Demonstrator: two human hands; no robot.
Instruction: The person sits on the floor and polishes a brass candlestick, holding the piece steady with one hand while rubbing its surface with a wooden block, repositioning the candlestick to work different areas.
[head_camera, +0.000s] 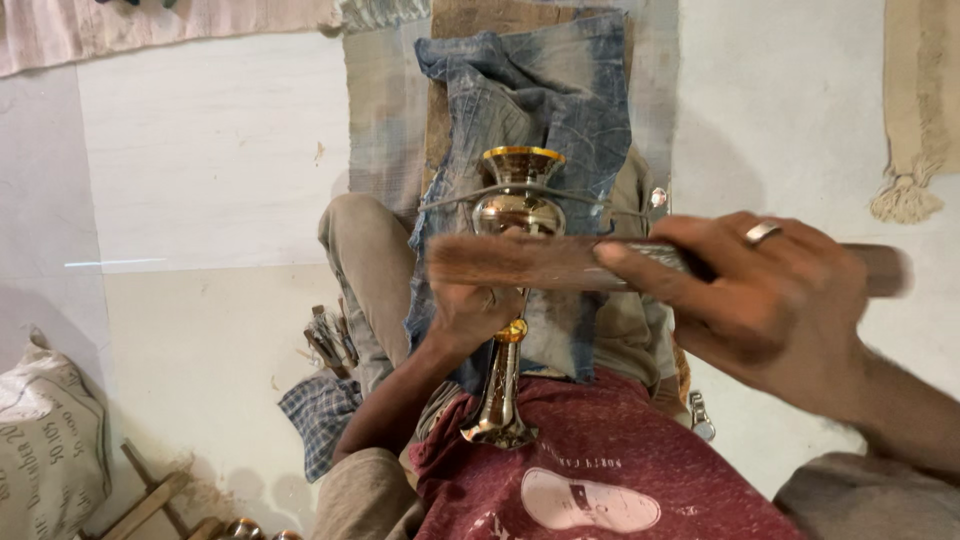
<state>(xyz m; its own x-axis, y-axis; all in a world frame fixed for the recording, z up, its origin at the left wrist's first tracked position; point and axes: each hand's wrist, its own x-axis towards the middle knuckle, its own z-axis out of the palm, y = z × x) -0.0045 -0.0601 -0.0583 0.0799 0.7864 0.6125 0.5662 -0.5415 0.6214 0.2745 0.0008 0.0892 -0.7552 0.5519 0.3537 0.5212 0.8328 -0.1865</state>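
Left hand (470, 310): fingers closed around the middle of the metal vase (512, 300), which lies along the lap on the denim cloth (540, 110).
Right hand (765, 300): fingers gripping the long tool (530, 262), blurred.
Tool: crosses the vase just below its bulb, beside the left fingers.

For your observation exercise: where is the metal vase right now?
The vase is mid-frame in the head view, gripped by the left hand over the denim cloth, just behind the brush.
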